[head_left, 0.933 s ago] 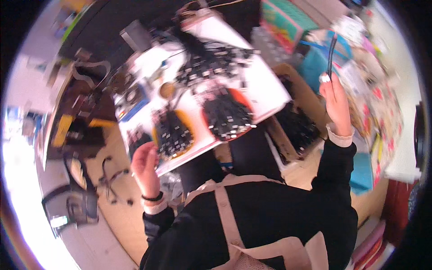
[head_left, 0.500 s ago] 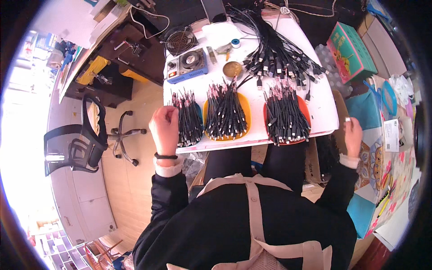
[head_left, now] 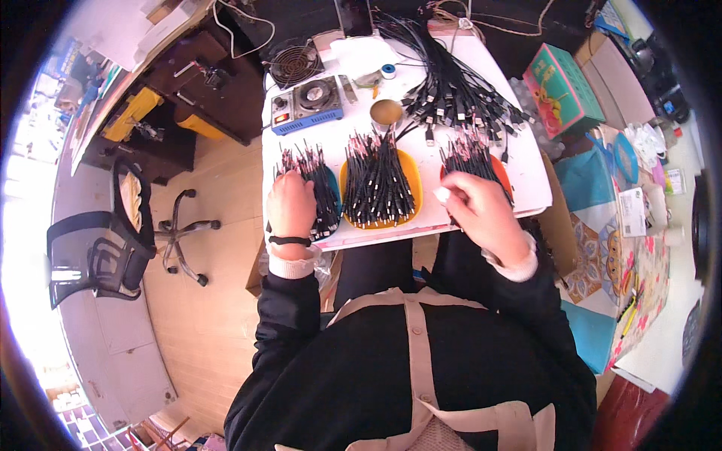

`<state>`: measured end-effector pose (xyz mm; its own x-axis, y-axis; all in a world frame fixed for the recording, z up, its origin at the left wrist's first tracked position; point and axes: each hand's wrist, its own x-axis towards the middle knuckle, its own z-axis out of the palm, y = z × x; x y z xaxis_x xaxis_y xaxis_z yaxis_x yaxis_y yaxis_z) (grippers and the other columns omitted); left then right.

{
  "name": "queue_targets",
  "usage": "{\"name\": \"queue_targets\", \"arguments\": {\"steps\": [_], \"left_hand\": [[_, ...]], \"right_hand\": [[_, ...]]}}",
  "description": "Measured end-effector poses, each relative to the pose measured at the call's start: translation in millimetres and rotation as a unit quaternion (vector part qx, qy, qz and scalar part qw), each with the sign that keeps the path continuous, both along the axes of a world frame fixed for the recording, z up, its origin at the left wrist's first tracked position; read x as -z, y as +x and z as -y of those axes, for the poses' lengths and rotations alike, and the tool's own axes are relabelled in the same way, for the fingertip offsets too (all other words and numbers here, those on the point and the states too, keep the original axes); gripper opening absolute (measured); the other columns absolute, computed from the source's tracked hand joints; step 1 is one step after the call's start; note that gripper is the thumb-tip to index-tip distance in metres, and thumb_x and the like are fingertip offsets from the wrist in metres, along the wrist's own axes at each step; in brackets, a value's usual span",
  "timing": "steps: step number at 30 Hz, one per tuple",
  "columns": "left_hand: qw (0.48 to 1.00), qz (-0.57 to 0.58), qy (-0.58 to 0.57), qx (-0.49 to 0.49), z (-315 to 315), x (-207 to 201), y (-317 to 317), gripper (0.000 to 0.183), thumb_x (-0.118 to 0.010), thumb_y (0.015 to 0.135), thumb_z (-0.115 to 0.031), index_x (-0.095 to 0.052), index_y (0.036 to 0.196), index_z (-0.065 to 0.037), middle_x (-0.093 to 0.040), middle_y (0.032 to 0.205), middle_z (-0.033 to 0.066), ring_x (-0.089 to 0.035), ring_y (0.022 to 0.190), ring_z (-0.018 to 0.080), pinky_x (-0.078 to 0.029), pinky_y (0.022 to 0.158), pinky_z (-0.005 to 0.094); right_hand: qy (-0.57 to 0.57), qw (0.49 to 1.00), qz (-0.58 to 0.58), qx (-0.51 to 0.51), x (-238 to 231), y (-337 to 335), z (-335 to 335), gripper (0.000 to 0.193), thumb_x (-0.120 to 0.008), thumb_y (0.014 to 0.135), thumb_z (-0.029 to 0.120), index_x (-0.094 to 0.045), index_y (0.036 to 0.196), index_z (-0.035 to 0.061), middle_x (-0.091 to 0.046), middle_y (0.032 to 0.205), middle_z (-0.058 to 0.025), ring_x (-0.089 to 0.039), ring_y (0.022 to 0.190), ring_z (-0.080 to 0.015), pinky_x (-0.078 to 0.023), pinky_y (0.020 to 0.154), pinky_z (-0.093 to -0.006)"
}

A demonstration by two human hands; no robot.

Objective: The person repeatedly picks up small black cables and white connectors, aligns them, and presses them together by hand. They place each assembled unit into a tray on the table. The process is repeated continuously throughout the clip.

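Observation:
Against the left bundle of short black cables (head_left: 325,199), which lies in a teal tray (head_left: 334,183), my left hand (head_left: 292,204) is closed with its fingers curled down. What its fingertips hold, if anything, is hidden. My right hand (head_left: 489,218) is bent over the right cable bundle (head_left: 468,154) in an orange-red tray (head_left: 502,174). Its fingers are curled in, a white cover shows on one fingertip, and I cannot make out anything in its grip. Between the hands, a middle cable bundle (head_left: 378,180) fills a yellow tray (head_left: 418,201), pink stripped ends pointing away from me.
Behind the trays stand a blue heating unit (head_left: 308,105), a round tin (head_left: 386,113), a small spool (head_left: 388,71) and a fan (head_left: 295,65). Long black USB cables (head_left: 455,94) spread over the white table (head_left: 526,197) at the back right. An office chair (head_left: 101,240) stands at the left.
My right hand has come in from beside the table to the right cable bundle. My left hand has moved slightly right, onto the left bundle. The whole view has shifted a little.

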<state>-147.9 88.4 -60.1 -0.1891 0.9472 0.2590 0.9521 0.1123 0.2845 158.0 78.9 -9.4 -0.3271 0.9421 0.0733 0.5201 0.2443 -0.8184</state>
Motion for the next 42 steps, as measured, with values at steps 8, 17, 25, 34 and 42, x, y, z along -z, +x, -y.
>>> {"name": "queue_targets", "arguments": {"steps": [8, 17, 25, 34, 42], "left_hand": [[0.997, -0.038, -0.065, -0.022, -8, -12, 9, 0.021, -0.070, 0.077, -0.023, -0.063, 0.076, -0.003, -0.066, 0.080, 0.0189, -0.063, 0.078, 0.0382, -0.051, 0.069, 0.0461], [0.997, 0.058, -0.050, -0.008, -11, -11, -7, 0.020, -0.072, 0.077, -0.018, -0.065, 0.074, 0.000, -0.065, 0.076, 0.0200, -0.065, 0.076, 0.0364, -0.051, 0.068, 0.0438], [0.949, 0.309, 0.051, 0.037, 5, -35, -22, 0.015, -0.066, 0.083, -0.012, -0.064, 0.081, 0.003, -0.061, 0.064, 0.0091, -0.060, 0.061, 0.0146, -0.046, 0.058, 0.0292], [0.657, 0.739, 0.034, 0.144, 31, -53, 14, 0.011, -0.048, 0.096, -0.006, -0.058, 0.097, 0.000, -0.063, 0.092, 0.0094, -0.055, 0.067, 0.0111, -0.045, 0.060, 0.0218], [0.558, 0.817, -0.002, 0.145, 47, -54, 80, 0.015, -0.054, 0.095, -0.008, -0.063, 0.101, 0.002, -0.064, 0.083, 0.0061, -0.051, 0.060, 0.0070, -0.038, 0.053, 0.0183]], "right_hand": [[0.111, 0.987, 0.100, 0.060, 46, -59, -63, 0.022, -0.061, 0.084, 0.022, -0.064, 0.082, 0.0003, -0.065, 0.074, -0.0187, -0.065, 0.073, -0.0360, -0.050, 0.066, -0.0456], [0.089, 0.973, 0.194, 0.084, 55, -91, -74, 0.033, -0.064, 0.082, 0.032, -0.062, 0.077, -0.0005, -0.064, 0.072, -0.0198, -0.064, 0.072, -0.0374, -0.050, 0.066, -0.0468], [0.064, 0.980, 0.154, 0.105, 69, -92, -87, 0.030, -0.061, 0.079, 0.029, -0.064, 0.076, -0.0013, -0.065, 0.077, -0.0217, -0.064, 0.075, -0.0390, -0.052, 0.069, -0.0470], [0.045, 0.996, -0.052, 0.063, 44, -79, -46, 0.017, -0.063, 0.078, 0.015, -0.060, 0.080, -0.0013, -0.065, 0.075, -0.0163, -0.064, 0.067, -0.0322, -0.050, 0.063, -0.0377], [0.051, 0.987, -0.151, -0.004, -10, -60, 39, 0.011, -0.065, 0.085, 0.007, -0.056, 0.086, 0.0008, -0.058, 0.070, -0.0035, -0.055, 0.058, -0.0089, -0.044, 0.053, -0.0241]]}}
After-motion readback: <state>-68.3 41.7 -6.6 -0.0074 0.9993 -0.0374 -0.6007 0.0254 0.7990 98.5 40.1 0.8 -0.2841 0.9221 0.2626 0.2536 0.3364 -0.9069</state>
